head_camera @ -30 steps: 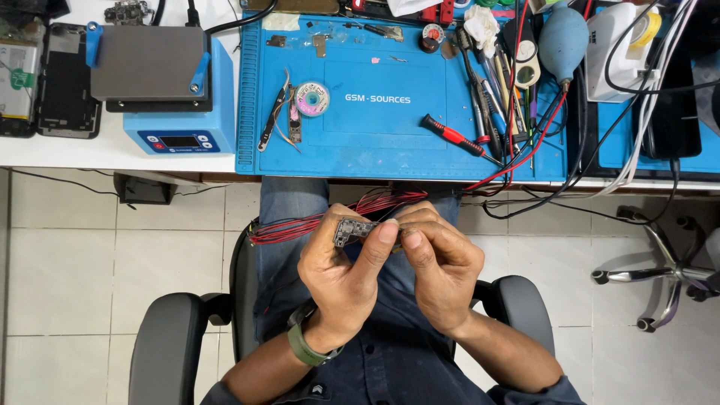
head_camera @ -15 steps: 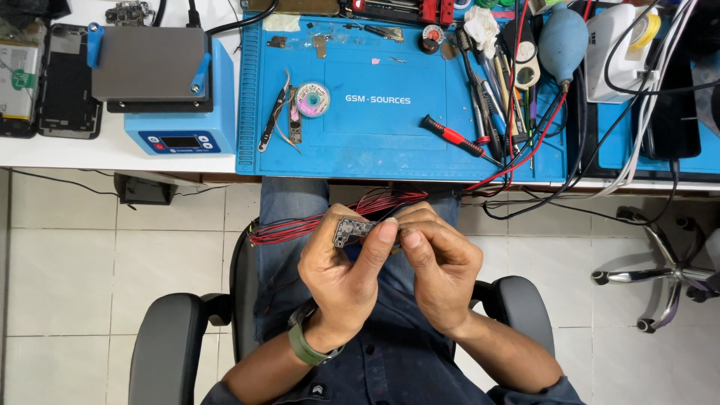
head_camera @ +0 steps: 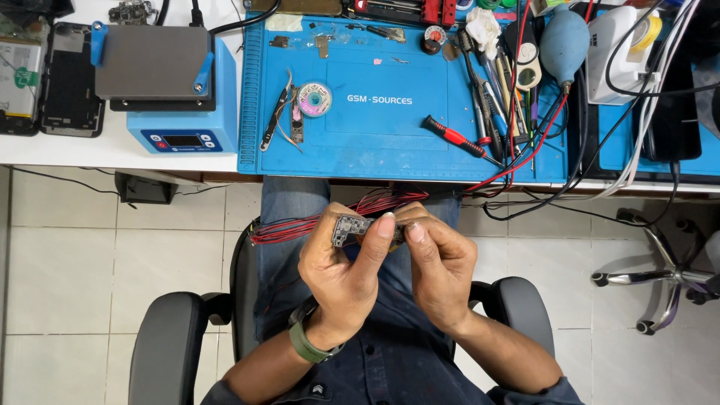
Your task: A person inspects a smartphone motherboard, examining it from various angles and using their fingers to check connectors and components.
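Above my lap I hold a small dark circuit board (head_camera: 349, 229) between both hands. My left hand (head_camera: 341, 274) grips it from the left, thumb pressed along its near edge. My right hand (head_camera: 441, 268) pinches its right end, fingers curled over it. A bundle of thin red wires (head_camera: 322, 219) runs from the board out to the left across my jeans and up to the right toward the table. A green watch band sits on my left wrist.
A blue work mat (head_camera: 382, 105) on the table holds a red-handled screwdriver (head_camera: 450, 136), tweezers (head_camera: 274, 120), a solder wick spool (head_camera: 314, 99) and a blue air blower (head_camera: 564, 39). A blue heating station (head_camera: 169, 82) and opened phones (head_camera: 45, 75) lie at left. Black armrests (head_camera: 169, 345) flank me.
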